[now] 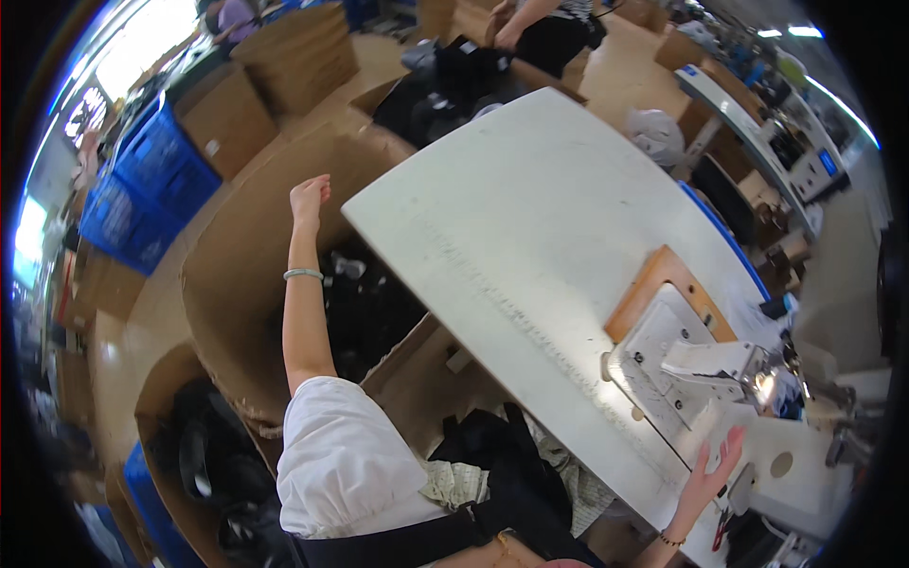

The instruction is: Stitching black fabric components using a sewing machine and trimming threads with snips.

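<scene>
My left arm stretches out over a large cardboard box (222, 275) with dark items (365, 312) inside. At its end my left hand (310, 201) hangs above the box's far part, left of the white table's corner, fingers curled in and nothing visible in them. Beside the sewing machine (701, 364), my right hand (712, 473) is over the near right of the white table (530, 189), its fingers spread and holding nothing. Near its wrist lies a small red-handled tool (721, 530). Black cloth (483, 454) rests by my lap.
Another box of black items (204, 454) stands at the lower left. Blue crates (151, 185) are stacked at the far left. Beyond the table, a person's hand (507, 36) is above a box of dark items (450, 90). A white bag (655, 135) sits behind the table.
</scene>
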The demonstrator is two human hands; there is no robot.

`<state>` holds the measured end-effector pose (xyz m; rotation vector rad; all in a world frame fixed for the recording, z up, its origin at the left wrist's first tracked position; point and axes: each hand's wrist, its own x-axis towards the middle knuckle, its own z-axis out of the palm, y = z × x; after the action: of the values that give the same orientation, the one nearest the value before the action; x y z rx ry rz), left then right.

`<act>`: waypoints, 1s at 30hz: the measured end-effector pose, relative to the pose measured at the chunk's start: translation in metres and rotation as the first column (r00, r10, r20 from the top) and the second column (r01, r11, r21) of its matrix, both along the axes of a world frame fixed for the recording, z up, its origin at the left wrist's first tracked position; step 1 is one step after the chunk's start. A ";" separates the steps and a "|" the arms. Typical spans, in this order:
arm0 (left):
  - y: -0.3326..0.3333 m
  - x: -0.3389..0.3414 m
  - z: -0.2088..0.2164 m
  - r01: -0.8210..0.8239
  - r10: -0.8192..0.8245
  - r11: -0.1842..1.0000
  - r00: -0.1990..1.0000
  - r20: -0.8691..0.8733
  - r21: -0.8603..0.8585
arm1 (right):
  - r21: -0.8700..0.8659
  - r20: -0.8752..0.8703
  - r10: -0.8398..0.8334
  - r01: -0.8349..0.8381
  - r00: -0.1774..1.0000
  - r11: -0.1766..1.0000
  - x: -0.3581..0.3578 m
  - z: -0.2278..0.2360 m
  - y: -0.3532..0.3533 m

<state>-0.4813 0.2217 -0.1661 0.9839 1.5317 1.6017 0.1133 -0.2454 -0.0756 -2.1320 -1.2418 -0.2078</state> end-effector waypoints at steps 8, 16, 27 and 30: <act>-0.172 -0.196 -0.151 -0.374 0.405 0.773 0.913 -0.055 -0.513 | 0.391 -0.610 0.277 -0.021 0.742 0.920 0.059 -0.026 0.085; -0.234 -0.250 -0.328 -0.229 0.067 0.429 0.973 -0.222 -0.874 | 0.410 -0.726 0.229 0.142 0.648 0.901 0.076 -0.010 0.088; -0.282 -0.225 -0.495 -0.294 0.037 0.577 0.941 -0.335 -0.762 | 0.459 -0.762 0.254 0.220 0.595 0.861 0.087 0.004 0.081; -0.296 -0.227 -0.514 -0.213 0.376 0.772 0.913 0.160 -0.599 | 0.531 -0.726 0.322 0.198 0.607 0.824 0.085 0.001 0.082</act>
<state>-0.7087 -0.0741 -0.6802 0.1786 1.8717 1.2694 0.1986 -0.1638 -0.0749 -1.3450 -0.5806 0.3624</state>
